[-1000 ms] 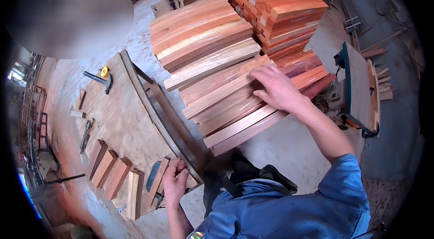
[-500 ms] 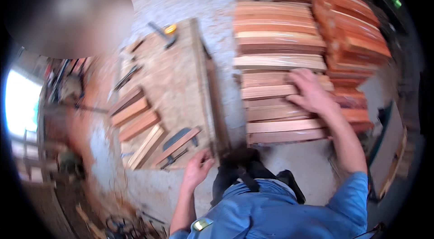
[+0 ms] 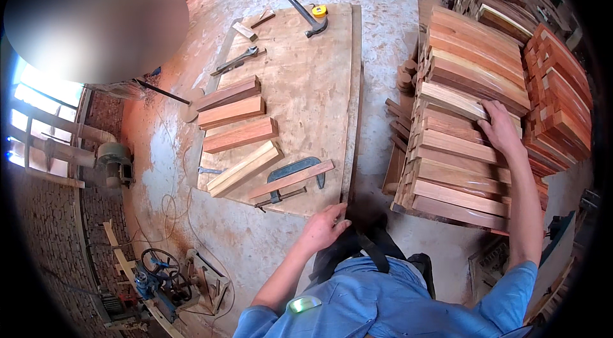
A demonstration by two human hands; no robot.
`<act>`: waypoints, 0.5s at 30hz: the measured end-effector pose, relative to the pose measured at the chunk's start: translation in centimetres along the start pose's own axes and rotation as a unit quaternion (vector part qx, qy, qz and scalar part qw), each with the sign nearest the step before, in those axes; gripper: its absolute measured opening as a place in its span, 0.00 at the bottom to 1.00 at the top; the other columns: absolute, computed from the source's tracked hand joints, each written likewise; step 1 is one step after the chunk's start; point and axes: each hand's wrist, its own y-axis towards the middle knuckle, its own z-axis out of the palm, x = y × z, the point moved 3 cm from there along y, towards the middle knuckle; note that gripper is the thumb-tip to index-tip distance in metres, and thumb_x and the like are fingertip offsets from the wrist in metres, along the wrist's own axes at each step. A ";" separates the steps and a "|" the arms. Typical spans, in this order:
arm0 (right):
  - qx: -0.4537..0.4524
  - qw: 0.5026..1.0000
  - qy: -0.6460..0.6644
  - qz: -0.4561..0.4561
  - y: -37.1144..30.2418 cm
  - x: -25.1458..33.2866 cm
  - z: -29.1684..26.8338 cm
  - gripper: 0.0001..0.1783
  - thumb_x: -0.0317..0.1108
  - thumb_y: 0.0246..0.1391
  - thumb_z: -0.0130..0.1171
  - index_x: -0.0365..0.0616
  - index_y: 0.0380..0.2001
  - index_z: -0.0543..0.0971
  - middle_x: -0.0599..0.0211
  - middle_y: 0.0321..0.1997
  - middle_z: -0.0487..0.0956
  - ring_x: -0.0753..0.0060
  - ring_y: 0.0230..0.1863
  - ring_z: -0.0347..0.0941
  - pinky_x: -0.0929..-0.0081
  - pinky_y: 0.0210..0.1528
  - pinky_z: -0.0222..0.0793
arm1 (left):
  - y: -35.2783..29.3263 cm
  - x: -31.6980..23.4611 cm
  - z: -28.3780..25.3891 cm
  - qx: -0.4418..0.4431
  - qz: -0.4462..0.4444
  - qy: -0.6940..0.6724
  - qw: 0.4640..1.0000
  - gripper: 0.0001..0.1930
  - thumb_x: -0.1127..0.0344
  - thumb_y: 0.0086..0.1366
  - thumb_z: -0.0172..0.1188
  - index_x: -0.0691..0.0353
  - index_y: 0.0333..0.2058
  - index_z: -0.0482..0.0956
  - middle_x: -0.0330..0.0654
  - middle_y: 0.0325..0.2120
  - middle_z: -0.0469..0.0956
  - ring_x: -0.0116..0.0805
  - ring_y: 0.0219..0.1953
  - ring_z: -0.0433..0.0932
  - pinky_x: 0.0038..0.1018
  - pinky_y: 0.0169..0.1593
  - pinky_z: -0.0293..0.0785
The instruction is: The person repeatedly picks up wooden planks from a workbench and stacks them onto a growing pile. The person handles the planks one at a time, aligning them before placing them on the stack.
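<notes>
My right hand (image 3: 501,128) rests on the stack of planed wooden pieces (image 3: 469,153) at my right. Its fingers and thumb are apart, touching the end of a pale wooden piece (image 3: 452,100). At the near right corner of the worktable (image 3: 313,101), my left hand (image 3: 323,229) hangs with loosely bent fingers and holds nothing visible. Close to it lies a dark G-clamp (image 3: 295,170) with a thin reddish wood strip (image 3: 292,183) across it. Several cut wooden blocks (image 3: 239,135) lie side by side along the table's left part.
A claw hammer (image 3: 310,17), a yellow tape measure (image 3: 319,11) and a wrench (image 3: 239,59) lie on the far table. More reddish wood (image 3: 562,95) is stacked at far right. A machine with a handwheel (image 3: 159,268) stands at lower left; a cable (image 3: 169,207) trails over the floor.
My view has swung left and steadied, so table and stack appear farther right. My right hand stays on the stack, now by a pale piece. The left hand remains by the table corner.
</notes>
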 end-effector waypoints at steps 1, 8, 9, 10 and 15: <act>-0.011 1.000 -0.002 -0.004 -0.2 -0.7 0.2 0.28 0.28 0.51 0.65 0.36 0.56 0.73 0.49 0.48 0.75 0.45 0.54 0.70 0.57 0.58 0.67 | -0.2 0.4 0.0 -0.005 -0.012 0.011 1.000 0.24 0.59 0.65 0.64 0.62 0.56 0.74 0.52 0.44 0.80 0.51 0.46 0.81 0.41 0.49 0.78; -0.002 0.998 -0.021 -0.056 1.1 -0.2 -1.2 0.16 0.33 0.50 0.65 0.39 0.42 0.77 0.50 0.43 0.78 0.45 0.50 0.73 0.54 0.52 0.70 | 0.1 1.6 0.0 0.001 -0.061 -0.016 0.998 0.23 0.68 0.60 0.68 0.65 0.53 0.77 0.52 0.43 0.82 0.47 0.44 0.83 0.35 0.45 0.81; 0.004 0.999 -0.022 -0.048 0.9 0.5 -2.5 0.16 0.33 0.51 0.64 0.40 0.42 0.77 0.50 0.43 0.78 0.45 0.51 0.73 0.53 0.53 0.70 | 0.2 2.0 0.1 -0.003 -0.061 -0.017 0.998 0.23 0.68 0.60 0.68 0.65 0.53 0.77 0.52 0.42 0.82 0.46 0.43 0.83 0.34 0.45 0.80; 0.009 0.999 -0.016 -0.043 0.4 1.2 -3.7 0.16 0.32 0.51 0.64 0.40 0.43 0.77 0.50 0.44 0.79 0.45 0.51 0.73 0.53 0.54 0.70 | 0.4 1.8 0.3 -0.006 -0.049 -0.019 0.999 0.23 0.68 0.60 0.68 0.65 0.53 0.77 0.52 0.41 0.82 0.46 0.42 0.83 0.34 0.45 0.80; 0.031 0.998 0.042 -0.022 -2.8 1.0 -4.1 0.16 0.32 0.55 0.60 0.38 0.46 0.76 0.48 0.45 0.79 0.42 0.51 0.73 0.52 0.55 0.69 | 1.9 1.7 0.0 0.012 -0.008 0.000 1.000 0.24 0.70 0.63 0.66 0.68 0.57 0.74 0.49 0.40 0.83 0.38 0.41 0.83 0.31 0.48 0.79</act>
